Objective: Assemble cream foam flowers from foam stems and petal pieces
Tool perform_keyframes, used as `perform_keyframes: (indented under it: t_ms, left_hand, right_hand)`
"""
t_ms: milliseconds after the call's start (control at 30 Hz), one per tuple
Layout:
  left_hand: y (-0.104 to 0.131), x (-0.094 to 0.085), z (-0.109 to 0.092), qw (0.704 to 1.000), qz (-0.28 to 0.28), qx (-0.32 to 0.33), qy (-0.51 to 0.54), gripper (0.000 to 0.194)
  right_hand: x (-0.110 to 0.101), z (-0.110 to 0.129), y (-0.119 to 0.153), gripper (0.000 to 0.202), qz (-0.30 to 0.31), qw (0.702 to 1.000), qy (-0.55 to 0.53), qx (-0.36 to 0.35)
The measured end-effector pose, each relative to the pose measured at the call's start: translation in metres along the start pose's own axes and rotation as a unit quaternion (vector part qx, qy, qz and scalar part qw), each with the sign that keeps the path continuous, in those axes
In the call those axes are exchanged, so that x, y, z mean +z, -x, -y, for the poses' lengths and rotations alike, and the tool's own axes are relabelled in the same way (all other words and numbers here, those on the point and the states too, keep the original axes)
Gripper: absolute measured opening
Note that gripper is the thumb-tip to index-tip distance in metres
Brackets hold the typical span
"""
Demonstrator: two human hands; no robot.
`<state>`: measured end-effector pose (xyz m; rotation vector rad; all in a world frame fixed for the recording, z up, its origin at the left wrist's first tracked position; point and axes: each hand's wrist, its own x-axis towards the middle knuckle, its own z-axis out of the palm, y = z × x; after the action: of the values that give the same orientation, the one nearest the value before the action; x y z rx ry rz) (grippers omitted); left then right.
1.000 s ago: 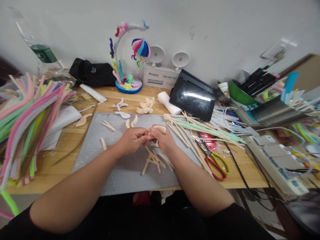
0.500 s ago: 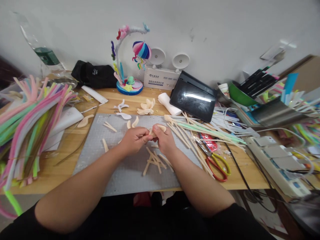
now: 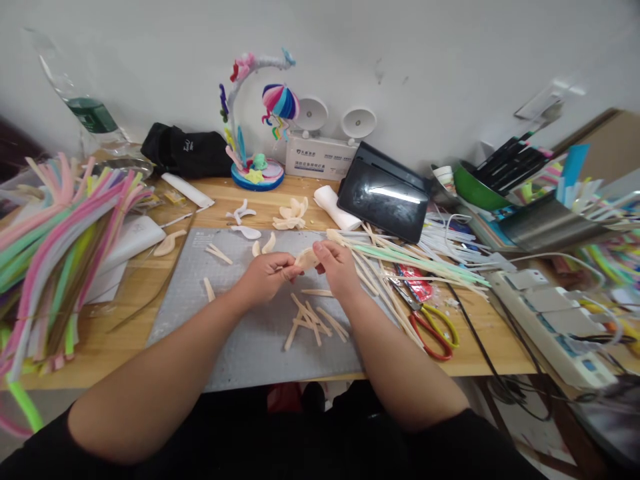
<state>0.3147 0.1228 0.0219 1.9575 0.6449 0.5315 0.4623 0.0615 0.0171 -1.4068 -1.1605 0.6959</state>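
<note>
A cream petal-shaped piece of fuzzy pipe cleaner [image 3: 305,259] is held between my two hands above the grey cutting mat [image 3: 240,353]. My left hand [image 3: 270,275] pinches its left end with thumb and forefinger. At its right end, my right hand [image 3: 336,268] grips it between thumb and fingers. Two similar curved petals [image 3: 269,243] lie just beyond my left hand. Several short cream pipe cleaner strips [image 3: 311,320] are spread on the mat below my hands. Farther back rests a cluster of cream petals [image 3: 291,213], with white leaf-like pieces [image 3: 246,232] to its left.
Scissors with red and yellow handles [image 3: 434,332] lie right of the mat, near long cream and green pipe cleaners [image 3: 400,257]. A colourful bundle [image 3: 65,260] fills the left side. A black tablet-like device [image 3: 383,193], a jellyfish ornament [image 3: 257,175] and a power strip [image 3: 555,327] surround the workspace.
My hands have moved slightly apart, the right one shifting rightward. More of the cream petal shows between them. The view has shifted slightly.
</note>
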Motion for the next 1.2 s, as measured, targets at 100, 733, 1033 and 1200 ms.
perform_keyframes:
  t_ms: [100,733,1033,1200]
  left_hand:
    - [-0.0011,-0.0011,0.0019,0.999,-0.005,-0.012,0.032,0.029]
    - [-0.0002,-0.001,0.0044,0.985,0.017,-0.014,0.171,0.024]
    - [0.0018,-0.0003,0.0056,0.954,0.012,-0.061,0.295,0.02]
    - [0.0016,-0.0006,0.0025,0.959,0.019,-0.052,0.278,0.022]
  right_hand:
    - [-0.0043,-0.0053,-0.0033,0.038,-0.032,0.999,-0.021,0.004]
    - [-0.0046,-0.001,-0.003,0.032,0.014,0.995,-0.094,0.003]
    - [-0.0003,-0.0074,-0.0019,0.023,0.038,0.991,-0.127,0.024]
    - [0.0031,-0.0083,-0.0011,0.024,0.066,0.992,-0.102,0.017]
